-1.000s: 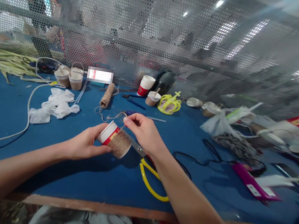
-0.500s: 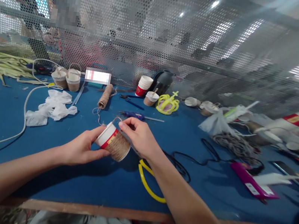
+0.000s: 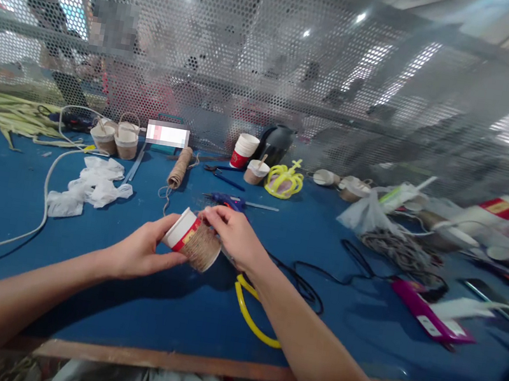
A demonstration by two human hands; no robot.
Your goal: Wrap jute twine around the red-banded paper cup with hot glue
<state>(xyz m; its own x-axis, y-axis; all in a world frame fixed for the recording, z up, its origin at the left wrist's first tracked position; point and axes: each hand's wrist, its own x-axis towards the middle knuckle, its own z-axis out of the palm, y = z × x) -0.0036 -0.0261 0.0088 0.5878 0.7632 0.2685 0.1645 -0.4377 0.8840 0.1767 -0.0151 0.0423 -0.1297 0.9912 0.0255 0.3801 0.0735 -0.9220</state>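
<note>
Tilted above the table is a paper cup [image 3: 201, 248], white at the rim with a red band, its lower part wound with brown twine. My left hand [image 3: 141, 251] is closed around its rim end, thumb above and fingers below. At the cup's far side my right hand [image 3: 234, 234] pinches the twine against the wound part; its fingertips partly hide the strand. A roll of twine [image 3: 180, 167] lies beyond the cup, with a loose strand running down toward it. Behind my right hand lies a blue glue gun [image 3: 228, 200] with a clear stick in its back.
Pliers [image 3: 225, 176], stacked cups [image 3: 244, 151] and a yellow crown-shaped piece [image 3: 283, 181] stand along the back. Crumpled white material [image 3: 91, 187] and a white cable [image 3: 45, 196] lie left. A yellow tube [image 3: 248, 321], black cable [image 3: 320, 266] and purple packet [image 3: 428, 311] are right.
My right hand has moved slightly down and left, closer against the cup. The raised loop of twine by its fingers is now drawn in to the cup. My left hand keeps its hold.
</note>
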